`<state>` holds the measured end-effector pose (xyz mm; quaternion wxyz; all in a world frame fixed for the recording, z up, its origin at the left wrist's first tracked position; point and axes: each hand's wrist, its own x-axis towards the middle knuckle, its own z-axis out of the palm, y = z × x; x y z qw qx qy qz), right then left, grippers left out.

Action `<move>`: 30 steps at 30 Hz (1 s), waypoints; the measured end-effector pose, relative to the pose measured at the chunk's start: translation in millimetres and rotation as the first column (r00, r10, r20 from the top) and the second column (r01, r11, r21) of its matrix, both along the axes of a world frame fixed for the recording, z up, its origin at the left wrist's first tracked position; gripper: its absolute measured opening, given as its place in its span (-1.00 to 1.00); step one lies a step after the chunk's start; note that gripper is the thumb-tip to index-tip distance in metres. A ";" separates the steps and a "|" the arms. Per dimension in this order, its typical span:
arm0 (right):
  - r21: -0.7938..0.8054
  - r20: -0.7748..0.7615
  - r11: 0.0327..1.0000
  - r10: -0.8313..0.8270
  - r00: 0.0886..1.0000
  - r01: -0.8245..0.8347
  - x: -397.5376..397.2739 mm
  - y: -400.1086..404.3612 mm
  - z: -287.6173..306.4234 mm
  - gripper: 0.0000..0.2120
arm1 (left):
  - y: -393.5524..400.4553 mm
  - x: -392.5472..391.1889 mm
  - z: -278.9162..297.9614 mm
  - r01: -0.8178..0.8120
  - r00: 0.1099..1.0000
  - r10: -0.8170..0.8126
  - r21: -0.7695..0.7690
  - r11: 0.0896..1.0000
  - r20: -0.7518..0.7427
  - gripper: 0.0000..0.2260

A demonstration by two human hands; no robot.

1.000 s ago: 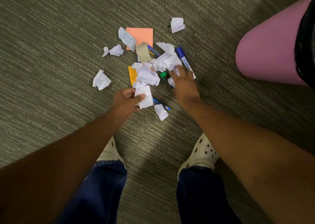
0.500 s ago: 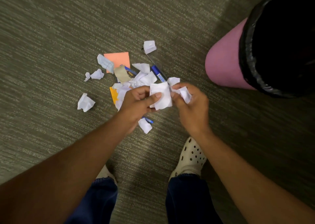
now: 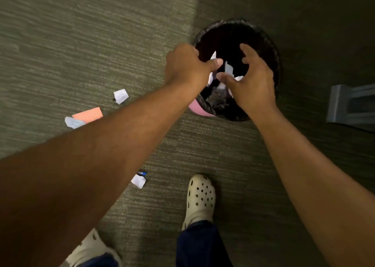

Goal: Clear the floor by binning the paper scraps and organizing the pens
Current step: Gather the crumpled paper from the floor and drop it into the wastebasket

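Note:
The pink bin [image 3: 197, 109] with a black liner [image 3: 269, 49] stands on the carpet ahead of me. Both hands hover over its mouth. My left hand [image 3: 186, 65] is curled at the near-left rim with white paper scraps [image 3: 210, 77] against its fingers. My right hand [image 3: 253, 82] has its fingers spread, and a white scrap [image 3: 229, 69] hangs loose between the hands. On the floor to the left lie a white scrap [image 3: 121, 96] over a thin black pen, an orange note [image 3: 88, 114], a crumpled scrap [image 3: 73, 122], another scrap [image 3: 138, 181] and a blue pen tip [image 3: 142, 173]. My left arm hides the rest of the pile.
A grey furniture base [image 3: 351, 106] stands right of the bin. My cream clogs [image 3: 200, 197] are planted on the green-grey carpet below the bin, the left one [image 3: 91, 248] at the bottom edge.
Both hands rose from the pile with white scraps and swung right to above the bin. My right hand has spread its fingers, and scraps are dropping inside.

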<state>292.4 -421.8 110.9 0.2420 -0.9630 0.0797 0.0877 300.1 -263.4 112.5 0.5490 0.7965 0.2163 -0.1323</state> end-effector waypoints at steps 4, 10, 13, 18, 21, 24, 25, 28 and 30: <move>0.030 0.373 0.999 -0.027 0.928 0.017 -20.8 -1.2 11.5 -0.61 | 9.9 -7.0 -1.9 0.027 0.994 -0.027 0.007 1.000 0.104 -0.73; 0.255 0.334 0.893 0.279 0.900 -0.371 -123.0 69.1 -34.4 -0.78 | 93.4 -79.5 -46.9 -0.108 0.983 0.134 -0.191 0.976 0.128 -0.83; 0.295 -0.130 0.835 0.516 0.847 -0.464 -176.9 105.4 -92.4 -0.82 | 155.8 -132.6 -86.3 -0.250 0.968 0.249 -0.022 0.968 -0.017 -0.85; 0.291 -0.542 0.796 0.594 0.595 -0.530 -240.4 153.2 -184.9 -0.72 | 220.6 -224.4 -153.3 -0.139 0.955 0.182 0.186 0.973 -0.236 -0.78; 0.154 -0.506 0.751 0.618 0.601 -0.642 -264.0 173.7 -228.1 -0.53 | 237.9 -262.7 -186.6 0.005 0.961 0.051 0.200 0.980 -0.273 -0.71; -0.006 -0.398 0.592 0.738 0.545 -0.806 -267.5 190.9 -253.6 -0.50 | 250.4 -281.0 -211.5 0.204 0.951 -0.113 0.308 0.929 -0.288 -0.58; -0.030 -0.381 0.563 0.758 0.530 -0.826 -265.1 192.5 -259.0 -0.52 | 251.2 -283.8 -217.1 0.252 0.943 -0.157 0.322 0.913 -0.293 -0.52; -0.014 -0.373 0.524 0.788 0.490 -0.852 -259.5 188.9 -268.0 -0.61 | 252.2 -287.7 -231.8 0.320 0.932 -0.223 0.358 0.877 -0.287 -0.37; 0.062 -0.325 0.564 0.792 0.517 -0.824 -256.7 181.5 -265.4 -0.72 | 249.1 -283.6 -235.9 0.365 0.924 -0.265 0.430 0.826 -0.275 -0.28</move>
